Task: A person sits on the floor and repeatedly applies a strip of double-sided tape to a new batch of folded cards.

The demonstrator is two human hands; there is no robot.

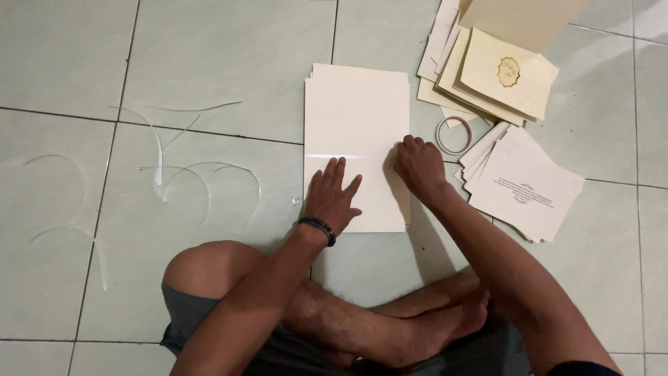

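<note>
1. Head view: left hand (332,196) flat, fingers spread, pressing cream card stack (356,111) at 7 o'clock.
2. Right hand (419,166) curled, knuckles down on the stack's 3 o'clock edge; pinch hidden.
3. Tape roll (454,135) just right.

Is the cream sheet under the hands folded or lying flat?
Flat: the cream sheet lies spread on the floor, left hand pressing it, right hand at its edge.

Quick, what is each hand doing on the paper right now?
Left hand: open, fingers spread flat on the cream sheet.
Right hand: curled closed, knuckles pressing the sheet's right edge; whether it pinches anything cannot be told.
</note>
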